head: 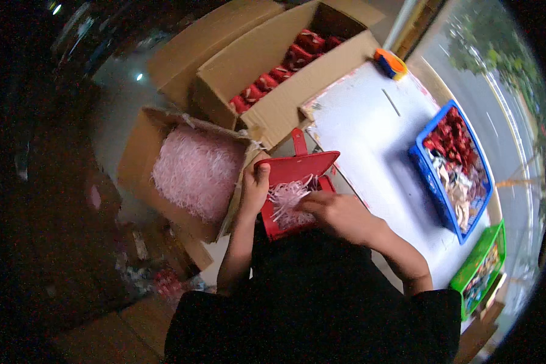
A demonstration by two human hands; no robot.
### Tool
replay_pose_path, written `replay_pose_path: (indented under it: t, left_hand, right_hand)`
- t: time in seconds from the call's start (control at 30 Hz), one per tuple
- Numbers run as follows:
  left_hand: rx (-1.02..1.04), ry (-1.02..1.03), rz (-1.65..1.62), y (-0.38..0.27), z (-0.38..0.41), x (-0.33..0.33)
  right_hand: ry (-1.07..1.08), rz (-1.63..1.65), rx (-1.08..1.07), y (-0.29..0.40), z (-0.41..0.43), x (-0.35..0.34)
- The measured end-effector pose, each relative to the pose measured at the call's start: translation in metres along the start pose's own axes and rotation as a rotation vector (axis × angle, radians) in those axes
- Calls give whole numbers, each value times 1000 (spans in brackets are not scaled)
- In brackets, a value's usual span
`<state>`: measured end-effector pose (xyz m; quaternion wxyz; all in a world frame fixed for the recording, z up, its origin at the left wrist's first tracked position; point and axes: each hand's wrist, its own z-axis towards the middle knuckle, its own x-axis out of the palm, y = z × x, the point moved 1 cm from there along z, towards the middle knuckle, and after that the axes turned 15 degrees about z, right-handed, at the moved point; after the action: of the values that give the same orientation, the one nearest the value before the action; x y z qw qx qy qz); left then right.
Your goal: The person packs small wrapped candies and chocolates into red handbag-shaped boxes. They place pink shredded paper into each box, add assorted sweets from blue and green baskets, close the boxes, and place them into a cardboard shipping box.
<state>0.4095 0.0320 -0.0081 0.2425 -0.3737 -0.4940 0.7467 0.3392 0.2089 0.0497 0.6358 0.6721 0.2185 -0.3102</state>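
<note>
A red gift box [273, 227] with its flap lid [295, 167] raised is held close to my body. My left hand [255, 184] grips it at the left side, thumb by the lid's edge. Inside the box lies a tuft of pale pink shredded paper [289, 198]. The fingers of my right hand [341, 216] reach into the box and touch the shreds; whether they pinch any is hard to see. A strap [299, 142] with a snap stands up from the lid. To the left, an open cardboard box [136, 150] is full of pink shredded paper [200, 168].
A larger cardboard carton [273, 113] behind holds several red items [277, 75]. On the white table [359, 132] sit a tape roll [391, 64], a thin dark strip [390, 102], a blue basket [437, 195] with red and beige pieces, and a green basket [466, 273] at the edge.
</note>
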Motion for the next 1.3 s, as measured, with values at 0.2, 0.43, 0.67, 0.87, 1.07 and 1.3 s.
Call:
replay_pose_path:
  t: [0.2, 0.43, 0.67, 0.87, 1.07, 1.3]
  left_hand:
    - [153, 423, -144, -34, 16, 70]
    - [141, 433, -162, -48, 5, 136]
    - [-50, 341, -334, -57, -25, 183]
    - [103, 449, -238, -83, -50, 233]
    - [-116, 377, -212, -91, -76, 277]
    - [-82, 661, -264, -94, -75, 303]
  right_hand:
    - [457, 53, 233, -51, -10, 24]
    - [-186, 119, 358, -49, -94, 14]
    - [-1031, 567, 756, -77, -240, -19]
    - [-1178, 1368, 565, -100, -255, 9]
    - [-1623, 648, 619, -79, -295, 22]
    - [-781, 194, 438, -58, -285, 13]
